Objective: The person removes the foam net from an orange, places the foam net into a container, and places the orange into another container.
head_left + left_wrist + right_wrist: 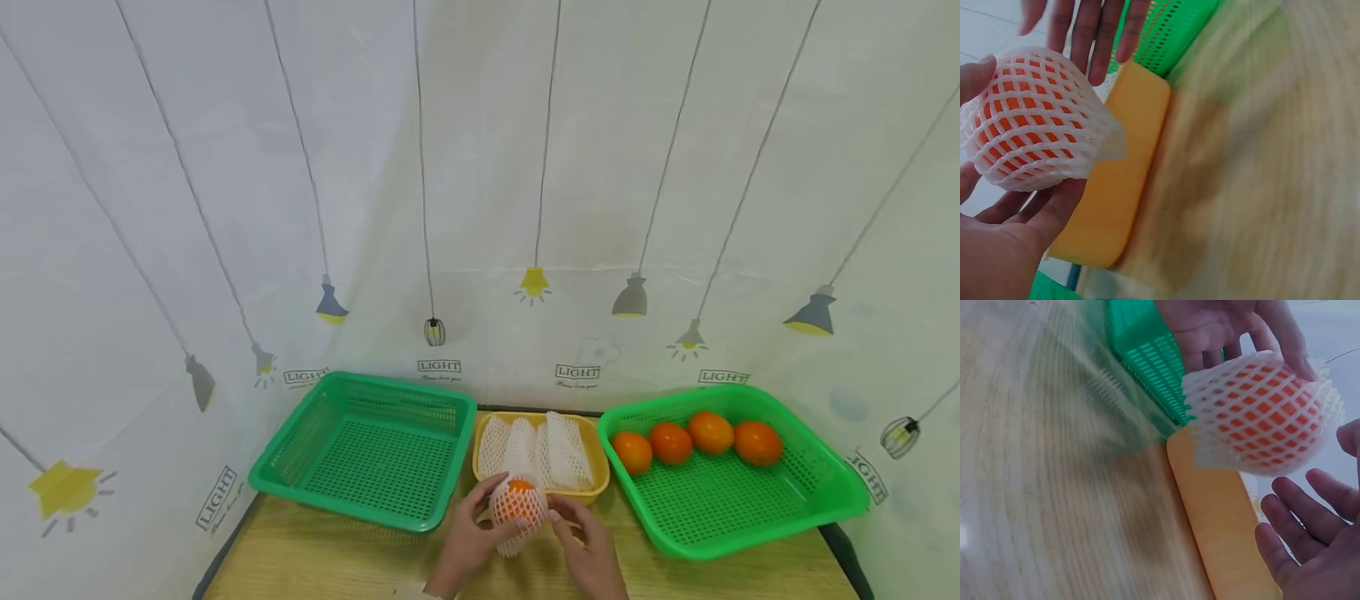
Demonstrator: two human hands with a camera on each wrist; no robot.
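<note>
A round orange-red fruit (519, 505), tomato-like, sits inside a white foam net sleeve (1105, 134) whose loose end hangs past the fruit. My left hand (467, 537) holds the sleeved fruit, thumb on one side and fingers curled under the other. On the right side, my right hand (588, 546) is close to it; in the right wrist view its fingers (1300, 528) are spread and loosely bent, apart from the net. Behind the hands, a yellow basket (600, 467) contains several white foam net sleeves (566, 450).
A dark green basket (442, 500) stands on the left of the wooden table (315, 554). To the right, a bright green basket (697, 550) holds several orange-red fruits (757, 442) along its back. A white curtain printed with lamps (480, 208) hangs behind.
</note>
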